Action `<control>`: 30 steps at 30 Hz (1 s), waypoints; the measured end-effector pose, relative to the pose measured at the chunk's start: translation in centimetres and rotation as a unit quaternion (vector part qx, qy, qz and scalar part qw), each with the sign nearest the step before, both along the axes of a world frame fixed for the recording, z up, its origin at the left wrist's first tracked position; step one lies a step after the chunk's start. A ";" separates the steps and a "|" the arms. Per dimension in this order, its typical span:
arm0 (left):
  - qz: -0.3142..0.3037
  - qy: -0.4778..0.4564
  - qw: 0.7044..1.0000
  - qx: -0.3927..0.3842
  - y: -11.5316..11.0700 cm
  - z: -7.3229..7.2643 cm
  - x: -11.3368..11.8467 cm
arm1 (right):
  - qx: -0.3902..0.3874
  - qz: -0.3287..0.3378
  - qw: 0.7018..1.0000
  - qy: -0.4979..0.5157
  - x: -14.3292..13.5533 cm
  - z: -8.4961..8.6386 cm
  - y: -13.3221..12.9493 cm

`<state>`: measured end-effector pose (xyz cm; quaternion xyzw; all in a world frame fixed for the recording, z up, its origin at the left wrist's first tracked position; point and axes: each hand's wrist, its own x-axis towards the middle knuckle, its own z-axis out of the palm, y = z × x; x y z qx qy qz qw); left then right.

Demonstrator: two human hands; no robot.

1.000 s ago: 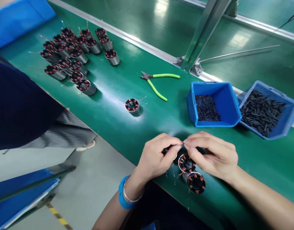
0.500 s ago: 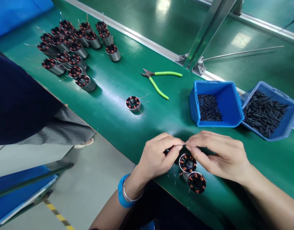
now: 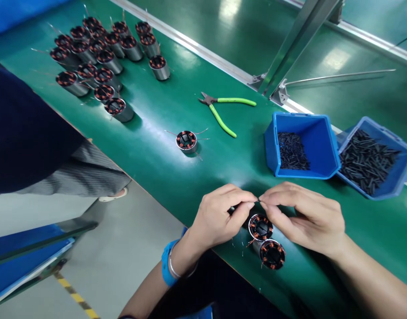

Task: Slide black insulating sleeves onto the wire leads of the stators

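Observation:
My left hand point(image 3: 223, 212) is closed in a pinch, its fingertips almost meeting those of my right hand point(image 3: 303, 217), which pinches too. Something tiny and dark shows between the fingertips, too small to name. Just below them stands a metal ring-shaped coil part point(image 3: 261, 227) with copper windings, and a second coil part point(image 3: 272, 254) touches it, nearer my body. Thin wires stick out beside my left hand. Part of another dark object is hidden behind my left fingers.
Green-handled cutters point(image 3: 223, 110) lie open beyond a single coil part point(image 3: 186, 141). Two blue bins point(image 3: 323, 146) of black pieces stand at right. Many coil parts point(image 3: 113, 82) cluster at far left, near a person's dark clothing point(image 3: 27, 137).
The view has shifted slightly, so the bench items sit a little differently. The fingertips of my two hands are slightly farther apart, with both pinches kept.

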<state>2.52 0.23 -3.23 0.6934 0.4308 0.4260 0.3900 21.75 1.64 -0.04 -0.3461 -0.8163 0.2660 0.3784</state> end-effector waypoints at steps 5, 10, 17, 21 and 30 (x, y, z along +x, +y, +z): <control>0.001 -0.003 1.000 -0.003 0.0 0.0 0.0 | 0.013 -0.002 1.000 0.006 -0.3 0.1 0.0; 0.002 0.000 1.000 -0.002 0.0 0.0 0.0 | 0.018 -0.006 1.000 0.008 -0.5 0.1 0.0; 0.004 -0.002 1.000 0.011 0.0 -0.1 0.1 | 0.034 -0.013 0.999 -0.009 -0.6 0.2 0.0; 0.006 0.001 1.000 0.016 0.0 -0.2 0.1 | 0.045 -0.025 0.998 -0.022 -0.6 0.1 -0.3; 0.011 0.006 1.000 0.009 -0.1 -0.2 0.1 | 0.044 -0.040 0.998 -0.024 -0.9 0.0 -0.5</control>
